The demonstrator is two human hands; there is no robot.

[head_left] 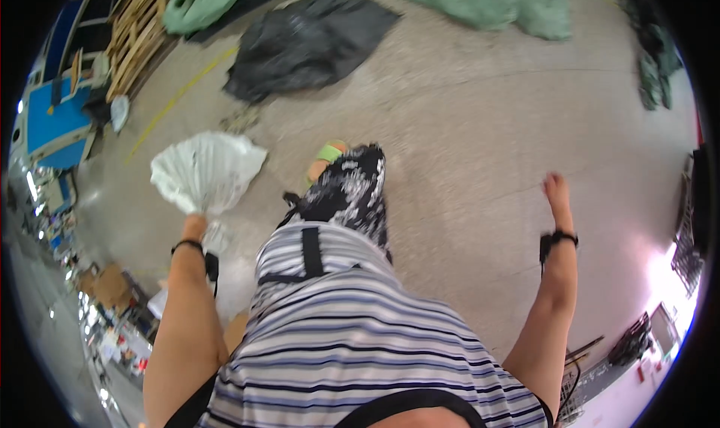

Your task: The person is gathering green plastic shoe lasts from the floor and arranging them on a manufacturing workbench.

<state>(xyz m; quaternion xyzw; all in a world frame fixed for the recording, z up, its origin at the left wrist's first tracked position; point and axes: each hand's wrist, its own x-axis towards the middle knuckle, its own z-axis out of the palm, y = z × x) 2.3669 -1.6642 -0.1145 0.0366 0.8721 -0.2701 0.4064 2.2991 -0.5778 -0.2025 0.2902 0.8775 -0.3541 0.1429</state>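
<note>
A full white plastic bag (208, 169) hangs from my left hand (195, 225), which is closed around its gathered neck. The bag bulges out beyond the hand, to the left of my green sandal (329, 154). Out to the right, over the bare floor, my right hand (556, 188) hangs away from my body and touches nothing that I can see. Its fingers are small and blurred, so their pose is unclear. Each wrist wears a black strap with a small dark device.
A large black plastic bag or sheet (311, 42) lies on the concrete floor ahead. Green sacks (487, 4) lie farther off. Wooden pallets (135, 31) lean at the far left, near a blue-topped table (60, 121). A yellow line (180, 91) crosses the floor.
</note>
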